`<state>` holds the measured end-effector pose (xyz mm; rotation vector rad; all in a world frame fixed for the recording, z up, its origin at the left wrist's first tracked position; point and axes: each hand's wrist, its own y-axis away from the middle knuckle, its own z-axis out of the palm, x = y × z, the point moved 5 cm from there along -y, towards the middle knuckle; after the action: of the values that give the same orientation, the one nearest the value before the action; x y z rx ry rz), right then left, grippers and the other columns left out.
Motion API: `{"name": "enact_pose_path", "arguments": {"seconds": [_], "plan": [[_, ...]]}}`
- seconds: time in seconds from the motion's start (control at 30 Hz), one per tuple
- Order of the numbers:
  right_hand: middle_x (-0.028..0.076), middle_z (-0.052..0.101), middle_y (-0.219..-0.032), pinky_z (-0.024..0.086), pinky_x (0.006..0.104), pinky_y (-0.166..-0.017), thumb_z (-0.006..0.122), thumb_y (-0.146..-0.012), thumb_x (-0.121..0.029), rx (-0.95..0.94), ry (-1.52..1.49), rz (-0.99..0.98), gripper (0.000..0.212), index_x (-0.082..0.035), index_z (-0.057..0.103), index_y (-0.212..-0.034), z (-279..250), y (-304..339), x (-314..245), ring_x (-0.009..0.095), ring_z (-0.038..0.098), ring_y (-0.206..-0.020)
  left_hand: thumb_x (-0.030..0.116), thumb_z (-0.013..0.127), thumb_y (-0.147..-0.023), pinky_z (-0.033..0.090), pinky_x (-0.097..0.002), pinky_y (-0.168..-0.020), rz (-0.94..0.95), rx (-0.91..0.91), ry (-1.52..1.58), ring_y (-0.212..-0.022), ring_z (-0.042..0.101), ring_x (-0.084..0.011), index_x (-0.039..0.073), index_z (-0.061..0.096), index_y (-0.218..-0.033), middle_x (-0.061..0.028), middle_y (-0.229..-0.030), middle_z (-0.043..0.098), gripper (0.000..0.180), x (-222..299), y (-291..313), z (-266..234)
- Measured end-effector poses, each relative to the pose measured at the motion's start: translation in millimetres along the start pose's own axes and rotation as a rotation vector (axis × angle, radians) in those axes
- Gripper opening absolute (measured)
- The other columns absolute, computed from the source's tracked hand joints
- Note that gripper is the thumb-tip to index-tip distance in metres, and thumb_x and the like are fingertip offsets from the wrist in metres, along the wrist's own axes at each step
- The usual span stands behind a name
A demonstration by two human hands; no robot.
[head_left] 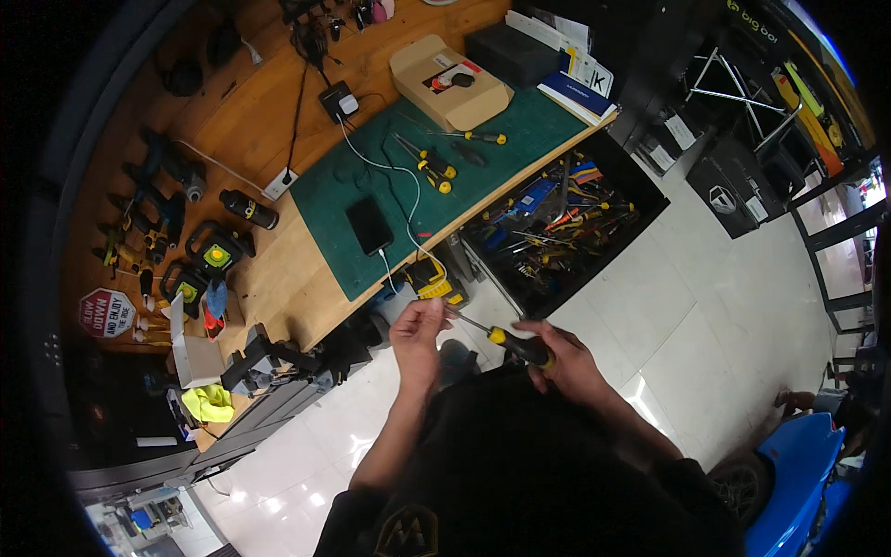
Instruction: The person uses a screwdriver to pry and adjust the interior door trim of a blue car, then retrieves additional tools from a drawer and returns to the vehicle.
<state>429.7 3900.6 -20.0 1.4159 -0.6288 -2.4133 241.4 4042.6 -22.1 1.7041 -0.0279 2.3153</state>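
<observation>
A screwdriver [522,346] with a black and yellow handle and a thin metal shaft is held in front of my body. My right hand [568,367] is closed around its handle. At the other end, my left hand [419,342] is pinched, with its fingertips meeting the shaft's tip. Any small piece between those fingertips is too small to make out. Beyond my hands is a pulled-out black drawer [608,255] full of screwdrivers, pliers and other hand tools. Just past my left hand is a yellow and black thing [429,281] below the bench edge.
On the wooden bench [302,302], a green mat [320,200] bears a phone [369,226] with a white cable, several screwdrivers [436,167] and a cardboard box [450,84]. Power tools [153,204] hang at left. A blue motorcycle [789,483] stands at lower right.
</observation>
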Motion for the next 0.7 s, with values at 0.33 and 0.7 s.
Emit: {"name": "enact_pose_path", "arguments": {"seconds": [0.33,0.7], "plan": [[0.008,0.066,-0.102,0.049,0.0271,-0.071,0.064,-0.098,-0.026,0.271,0.193,-0.098,0.039,-0.003,0.057,-0.129,-35.3,-37.5,-22.7,0.013,0.061,-0.082,0.019,0.065,-0.099,0.048,-0.0245,-0.071,-0.052,-0.246,-0.251,-0.076,0.064,-0.0089,0.002,0.069,-0.093,-0.0040,-0.083,0.071,0.018,-33.6,-85.2,41.9],[0.001,0.058,-0.081,0.044,0.0264,-0.063,0.065,-0.096,-0.033,0.582,0.213,-0.109,0.044,-0.001,0.059,-0.126,-33.9,-84.3,-87.1,0.009,0.055,-0.075,0.017,0.064,-0.099,0.049,-0.0241,-0.070,-0.085,-0.604,-0.226,-0.075,0.063,-0.0086,0.003,0.066,-0.090,-0.0022,-0.081,0.069,0.017,-62.6,-208.5,121.9]]}}
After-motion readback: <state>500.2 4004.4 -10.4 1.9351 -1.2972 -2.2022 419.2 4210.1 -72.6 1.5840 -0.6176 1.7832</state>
